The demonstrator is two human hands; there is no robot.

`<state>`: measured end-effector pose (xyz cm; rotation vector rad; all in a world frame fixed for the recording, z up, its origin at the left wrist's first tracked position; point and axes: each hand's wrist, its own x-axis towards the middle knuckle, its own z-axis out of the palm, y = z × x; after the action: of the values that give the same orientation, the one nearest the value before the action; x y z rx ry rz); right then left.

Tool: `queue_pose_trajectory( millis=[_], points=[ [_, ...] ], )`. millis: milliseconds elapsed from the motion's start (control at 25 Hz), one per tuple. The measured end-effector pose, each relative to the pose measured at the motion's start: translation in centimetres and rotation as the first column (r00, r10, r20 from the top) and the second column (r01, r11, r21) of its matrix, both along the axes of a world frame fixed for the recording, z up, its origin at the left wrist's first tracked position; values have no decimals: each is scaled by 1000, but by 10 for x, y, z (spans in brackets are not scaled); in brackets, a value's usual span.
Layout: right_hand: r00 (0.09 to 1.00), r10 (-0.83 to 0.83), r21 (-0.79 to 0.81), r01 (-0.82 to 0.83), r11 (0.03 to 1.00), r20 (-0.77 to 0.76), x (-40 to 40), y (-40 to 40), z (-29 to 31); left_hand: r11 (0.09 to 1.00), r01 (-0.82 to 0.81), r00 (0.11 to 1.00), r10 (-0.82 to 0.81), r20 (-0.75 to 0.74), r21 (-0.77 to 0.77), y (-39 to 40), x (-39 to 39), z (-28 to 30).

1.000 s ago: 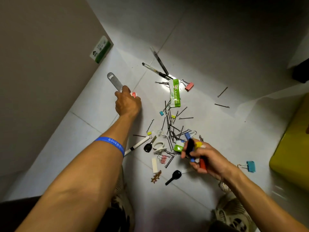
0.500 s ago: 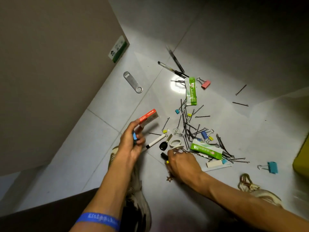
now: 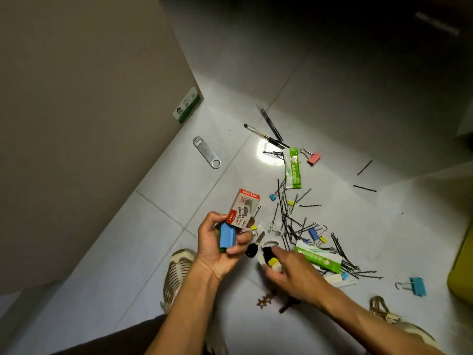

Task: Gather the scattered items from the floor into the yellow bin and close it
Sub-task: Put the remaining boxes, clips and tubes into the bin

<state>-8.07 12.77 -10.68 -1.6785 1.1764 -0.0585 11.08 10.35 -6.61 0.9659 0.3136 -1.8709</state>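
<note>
Gripping a red and white staple box [image 3: 244, 210] and a blue block [image 3: 227, 235] together, the left hand [image 3: 217, 248] sits just below the middle of the frame, palm up, fingers curled round both; a green edge shows under the blue block. To its right the right hand [image 3: 289, 272] reaches down to the floor [image 3: 143, 242], its fingers curled round a cluster of small pieces, black, yellow and white; what each piece is cannot be told. A black-headed key [image 3: 254, 248] lies between the two hands, just beside a white ring [image 3: 271, 243].

Right of the hands, a heap of black hairpins [image 3: 289, 221] spreads across the tiles, mixed with small binder clips and a green and white sachet [image 3: 318, 257]. A second green sachet [image 3: 292, 167] lies higher, near a pink binder clip [image 3: 312, 157] and two black pens [image 3: 268, 131]. A metal bottle opener [image 3: 206, 156] lies apart, left of the pens. A blue binder clip [image 3: 414, 285] rests at lower right, near the yellow bin [image 3: 460, 272], of which only a corner shows at the right edge; whether it is open cannot be told. A small brown star-shaped piece [image 3: 263, 302] lies below the right hand.
</note>
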Motion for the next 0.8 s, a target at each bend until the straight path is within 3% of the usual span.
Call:
queue_pose_trajectory(
  millis=[40, 120, 200, 280, 360, 480, 560, 680, 800],
  points=[
    [982, -147, 133, 132, 982, 118, -9, -12, 10, 1000, 17, 1000, -17, 7, 3, -4, -6, 2],
    [860, -439, 402, 317, 859, 259, -31, -33, 30, 999, 37, 999, -37, 34, 1, -15, -25, 11],
    [678, -645, 590, 374, 716, 352, -56, -48, 55, 996, 86, 993, -85, 80, -11, -29, -53, 28],
    [482, -757, 678, 373, 633, 441, -80, -61, 84, 992, 125, 987, -122, 100, -21, -43, -87, 51],
    [353, -775, 674, 384, 631, 524, -108, -67, 123, 988, 146, 986, -140, 92, -59, -57, -127, 82],
    [256, -753, 606, 465, 645, 606, -156, -59, 181, 957, 250, 968, -246, 42, -151, -65, -192, 136],
    [185, -769, 579, 558, 595, 612, -188, -47, 208, 926, 338, 941, -326, 94, -166, -65, -233, 164],
    [1, -791, 552, 716, 428, 612, -241, -21, 231, 893, 421, 901, -392, 182, -160, -57, -300, 195],
    [-203, -769, 507, 843, 177, 606, -289, -2, 240, 844, 510, 846, -458, 272, -164, -43, -369, 214]
  ],
)
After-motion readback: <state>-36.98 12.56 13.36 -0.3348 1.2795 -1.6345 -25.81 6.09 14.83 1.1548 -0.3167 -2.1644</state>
